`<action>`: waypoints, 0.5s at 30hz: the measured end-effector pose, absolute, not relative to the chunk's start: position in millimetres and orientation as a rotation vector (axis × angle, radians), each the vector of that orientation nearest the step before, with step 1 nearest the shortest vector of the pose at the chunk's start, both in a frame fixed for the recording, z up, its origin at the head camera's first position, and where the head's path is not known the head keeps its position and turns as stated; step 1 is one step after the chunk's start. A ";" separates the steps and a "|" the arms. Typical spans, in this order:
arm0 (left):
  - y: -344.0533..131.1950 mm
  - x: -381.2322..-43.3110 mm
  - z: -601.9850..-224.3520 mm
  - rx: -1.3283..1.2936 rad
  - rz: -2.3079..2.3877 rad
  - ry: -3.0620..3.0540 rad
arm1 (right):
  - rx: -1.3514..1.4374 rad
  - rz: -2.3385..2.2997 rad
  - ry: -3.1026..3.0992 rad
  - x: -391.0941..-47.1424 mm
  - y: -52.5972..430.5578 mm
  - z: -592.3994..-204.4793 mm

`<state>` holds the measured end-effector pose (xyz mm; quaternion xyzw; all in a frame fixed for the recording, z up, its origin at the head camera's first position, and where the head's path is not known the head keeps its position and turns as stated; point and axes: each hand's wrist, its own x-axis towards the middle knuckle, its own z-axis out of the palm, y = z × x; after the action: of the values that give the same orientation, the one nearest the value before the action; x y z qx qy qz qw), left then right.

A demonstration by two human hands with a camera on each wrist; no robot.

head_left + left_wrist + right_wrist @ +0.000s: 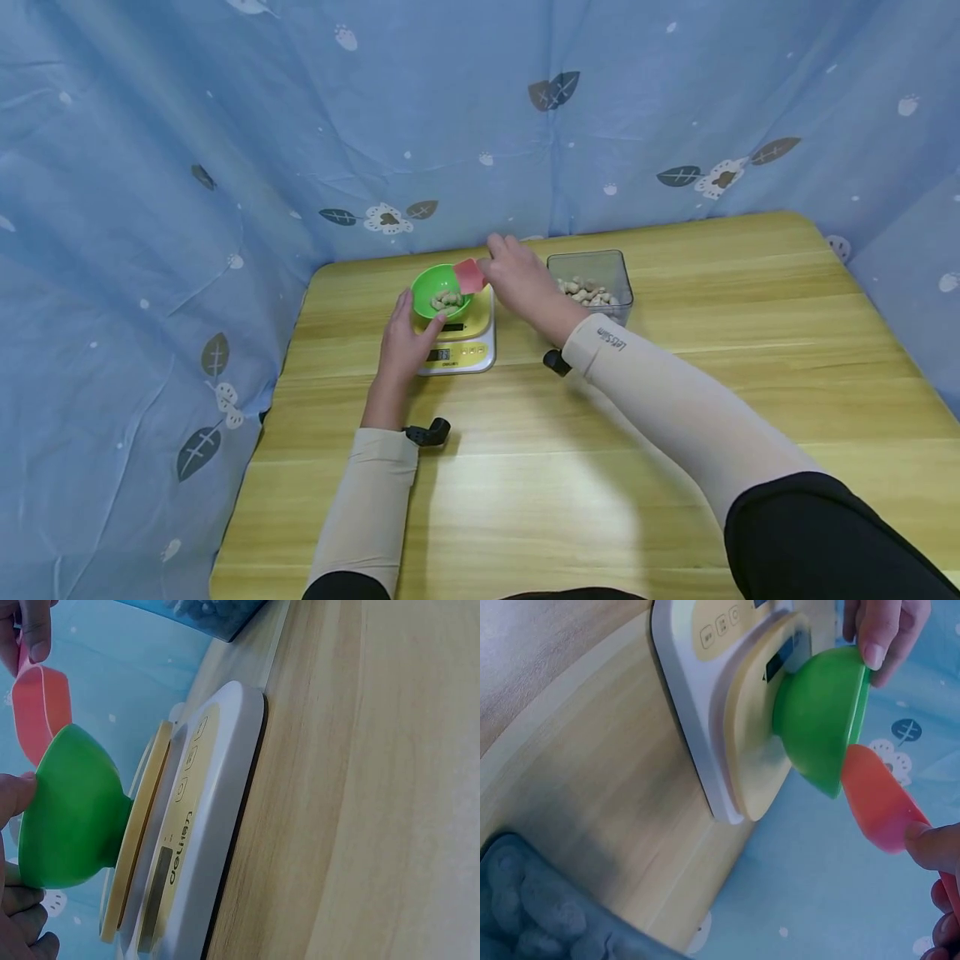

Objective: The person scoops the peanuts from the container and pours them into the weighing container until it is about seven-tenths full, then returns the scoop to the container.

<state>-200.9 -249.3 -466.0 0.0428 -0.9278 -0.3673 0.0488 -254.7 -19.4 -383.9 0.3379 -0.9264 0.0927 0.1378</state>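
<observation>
A green bowl (pixel 424 288) stands on the round yellow platform of a kitchen scale (pixel 480 351), with several peanuts (pixel 447 301) inside. My left hand (pixel 405 340) holds the bowl from the near left, thumb on one side and fingers on the other. From the right, my right hand (pixel 519 279) grips the handle of a pink scoop (pixel 468 277). In the right wrist view, the front edge of the scoop (pixel 877 799) is tilted at the bowl's rim. The inside of the scoop is hidden from the head view.
Right of the scale is a clear grey plastic box (pixel 619 282) holding many peanuts (pixel 588 293), partly behind my right hand. All of it stands on a wooden table (pixel 540 500). A blue patterned curtain (pixel 480 108) hangs along the back and left.
</observation>
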 end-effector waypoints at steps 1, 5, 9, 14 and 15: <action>-249.3 -200.9 -466.1 0.133 -1.122 -2.827 | 0.976 0.280 -2.679 -255.3 -17.9 -383.8; -249.5 -201.3 -466.3 0.121 -1.122 -2.837 | 0.963 0.365 -2.661 -257.5 -10.2 -382.0; -249.3 -201.3 -463.7 0.111 -1.120 -2.833 | 0.940 0.512 -2.659 -258.7 1.6 -378.2; -246.9 -202.1 -454.2 0.099 -1.126 -2.821 | 0.862 0.626 -2.744 -258.4 21.4 -372.4; -246.1 -202.6 -451.8 0.086 -1.120 -2.820 | 0.846 0.636 -2.765 -257.9 26.1 -370.8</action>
<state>-202.6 -246.1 -451.8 0.0282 -0.9277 -0.3685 0.0532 -257.9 26.1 -370.8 0.2846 -0.9301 0.2139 0.0906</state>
